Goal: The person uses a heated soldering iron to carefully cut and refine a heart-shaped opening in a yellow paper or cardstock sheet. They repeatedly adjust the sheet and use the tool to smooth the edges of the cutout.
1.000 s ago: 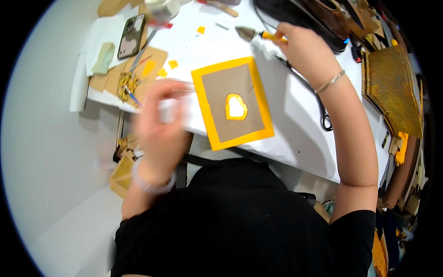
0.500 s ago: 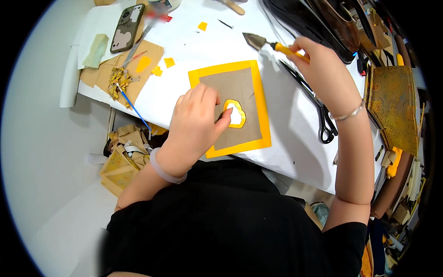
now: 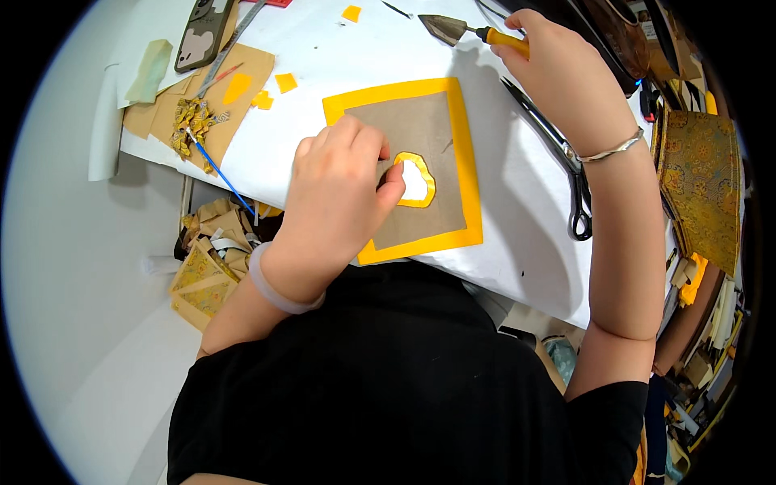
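Note:
In front of me lies a grey-brown panel (image 3: 404, 230) with a yellow border. Near its middle is an irregular opening (image 3: 415, 182) edged in yellow, with white showing inside. My left hand (image 3: 335, 174) rests over the panel's left half, fingers curled, thumb and fingertips drawn together beside the opening. Whether anything is pinched there is hidden. Above and right of the panel, my right hand (image 3: 558, 69) grips the yellow handle of a trowel-shaped tool (image 3: 444, 29). Its pointed metal head is aimed left, held over the table. Black scissors (image 3: 579, 190) lie below my right hand.
At upper left are a phone (image 3: 204, 36), a metal ruler (image 3: 237, 42), brown card (image 3: 257, 73), yellow scraps (image 3: 285, 83), crumpled gold patterned fabric (image 3: 194, 128) and a blue-handled brush (image 3: 222, 174). A gold brocade piece (image 3: 702, 178) stands right, beyond my right arm.
The view has shifted slightly, so the table items sit higher and further left. My right hand still holds the tool, a little farther from me. My left hand remains beside the opening.

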{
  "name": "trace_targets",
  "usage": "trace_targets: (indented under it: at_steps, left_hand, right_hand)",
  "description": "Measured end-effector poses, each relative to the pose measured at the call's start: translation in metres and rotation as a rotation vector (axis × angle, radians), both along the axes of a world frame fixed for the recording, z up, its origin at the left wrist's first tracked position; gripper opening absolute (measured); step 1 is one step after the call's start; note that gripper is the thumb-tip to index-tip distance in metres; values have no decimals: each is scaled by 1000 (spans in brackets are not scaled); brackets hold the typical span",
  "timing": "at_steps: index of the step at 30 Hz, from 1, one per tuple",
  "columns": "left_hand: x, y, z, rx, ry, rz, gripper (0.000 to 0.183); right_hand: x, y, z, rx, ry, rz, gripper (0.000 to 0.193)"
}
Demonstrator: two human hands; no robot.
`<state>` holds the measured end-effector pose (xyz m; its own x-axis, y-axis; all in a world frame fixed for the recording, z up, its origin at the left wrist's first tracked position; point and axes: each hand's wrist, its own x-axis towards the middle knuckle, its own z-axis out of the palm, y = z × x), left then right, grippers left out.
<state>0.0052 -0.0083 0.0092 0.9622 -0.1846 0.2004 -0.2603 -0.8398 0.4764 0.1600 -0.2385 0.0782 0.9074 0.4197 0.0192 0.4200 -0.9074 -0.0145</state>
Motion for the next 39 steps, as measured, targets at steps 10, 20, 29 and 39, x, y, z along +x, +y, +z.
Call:
trace_targets:
  at_steps: [10,20,29,39]
  left_hand:
    - [5,3,-7,-192,112,16,14]
    - [3,6,-7,-332,198,70,13]
    - [4,8,-11,-498,124,115,13]
    - [1,18,-14,-623,109,98,11]
  right_hand:
    - [-24,-26,-4,282,-153,157,23]
    - [-78,-42,22,229,69,178,23]
    - [-84,-50,28,217,15,104,26]
    - [-93,-73,14,246,-12,-5,22]
